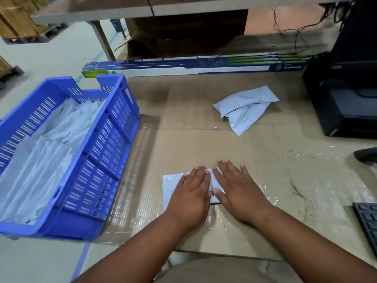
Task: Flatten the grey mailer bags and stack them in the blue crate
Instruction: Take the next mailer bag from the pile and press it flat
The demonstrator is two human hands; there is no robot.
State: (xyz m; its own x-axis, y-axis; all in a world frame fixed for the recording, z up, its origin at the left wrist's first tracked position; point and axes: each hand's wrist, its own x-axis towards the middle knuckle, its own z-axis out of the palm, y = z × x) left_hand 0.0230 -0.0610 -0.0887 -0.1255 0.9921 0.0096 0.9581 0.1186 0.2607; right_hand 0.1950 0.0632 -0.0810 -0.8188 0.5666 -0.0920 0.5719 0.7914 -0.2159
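This looks like a packing room, with a cardboard-covered table [224,144], a blue crate [106,152], stacked boxes [18,19] and a keyboard [367,223].

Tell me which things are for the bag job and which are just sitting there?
For the job:
- flat grey bag under the left hand and right hand
- crumpled grey bag
- blue crate
- grey bags in the crate

Just lying about:
- long boxes
- black printer
- keyboard
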